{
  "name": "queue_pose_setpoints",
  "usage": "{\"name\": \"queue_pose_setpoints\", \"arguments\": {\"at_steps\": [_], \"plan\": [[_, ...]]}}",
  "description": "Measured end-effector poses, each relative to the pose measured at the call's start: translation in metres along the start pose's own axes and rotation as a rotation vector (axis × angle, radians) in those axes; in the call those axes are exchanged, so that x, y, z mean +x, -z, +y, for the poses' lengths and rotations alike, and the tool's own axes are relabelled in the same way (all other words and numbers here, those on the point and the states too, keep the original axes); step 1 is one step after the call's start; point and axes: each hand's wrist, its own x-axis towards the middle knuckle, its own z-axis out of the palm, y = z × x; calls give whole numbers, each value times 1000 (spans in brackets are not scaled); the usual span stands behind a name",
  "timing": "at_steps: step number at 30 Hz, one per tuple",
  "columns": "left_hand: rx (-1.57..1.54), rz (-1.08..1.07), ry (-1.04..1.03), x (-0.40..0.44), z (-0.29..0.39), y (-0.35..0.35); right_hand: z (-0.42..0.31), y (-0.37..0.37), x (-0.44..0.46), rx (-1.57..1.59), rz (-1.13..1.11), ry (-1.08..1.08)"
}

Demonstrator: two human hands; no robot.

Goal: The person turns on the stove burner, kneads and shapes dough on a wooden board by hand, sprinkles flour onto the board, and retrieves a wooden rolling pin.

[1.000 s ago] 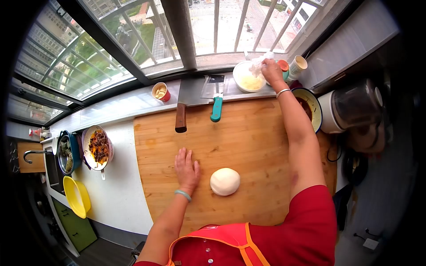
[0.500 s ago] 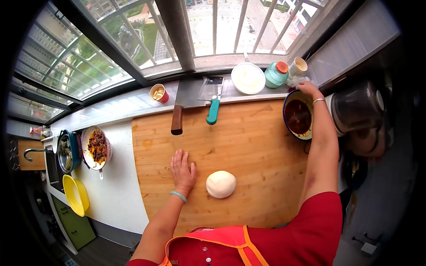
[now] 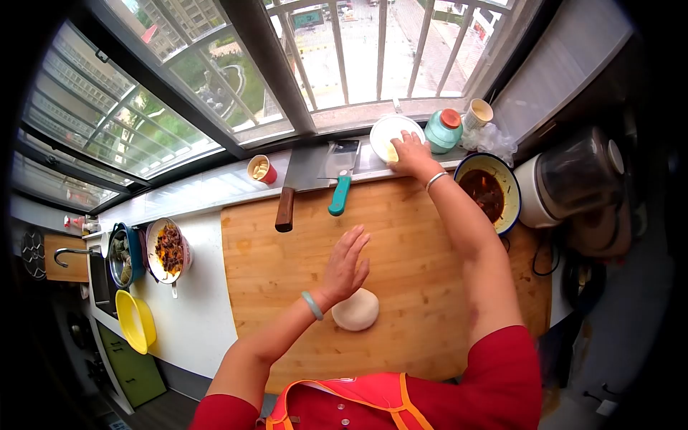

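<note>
A smooth round ball of dough (image 3: 355, 310) sits on the wooden board (image 3: 287, 344). My left hand (image 3: 346, 265) hovers just above and beside it, empty, with fingers stretched out. At the windowsill, my right hand (image 3: 413, 153) reaches over the near right rim of a white round bowl (image 3: 388, 133), its fingers apart. Part of the bowl lies hidden under that hand, and whether the fingertips touch its contents I cannot tell. A cleaver with a wooden handle (image 3: 285, 210) and a teal-handled knife (image 3: 340, 195) lie at the board's back edge.
An enamel bowl of dark liquid (image 3: 510, 188) stands right, beside an appliance (image 3: 530, 192). A teal jar (image 3: 443, 136), plastic bag (image 3: 494, 142) and paper cups (image 3: 479, 113) are on the sill. Left are a bowl of chopped filling (image 3: 169, 248) and a yellow basin (image 3: 136, 322).
My right hand has moved left from near the plastic bag and enamel bowl to the white bowl. My left hand has lifted off the board and shifted right towards the dough.
</note>
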Motion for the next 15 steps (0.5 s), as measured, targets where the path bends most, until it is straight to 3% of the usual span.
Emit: {"name": "queue_pose_setpoints", "arguments": {"at_steps": [2,4,6,7,9,13,15], "plan": [[-82,12,2,60,12,-12,-10,-2,5,95,-201,-254],[110,119,-45,112,-6,-36,-13,-2,13,91,-249,-281],[170,69,214,150,-37,-65,-18,-1,18,94,-302,-318],[167,79,207,166,-54,-73,-20,1,19,39,-301,-298],[-41,-109,564,190,-76,-81,-17,-7,25,13,-295,-267],[94,-108,549,194,-83,-86,-5,-21,24,-119,-158,-121],[109,-118,468,189,-82,-81,0,-13,25,-54,-126,62]]}}
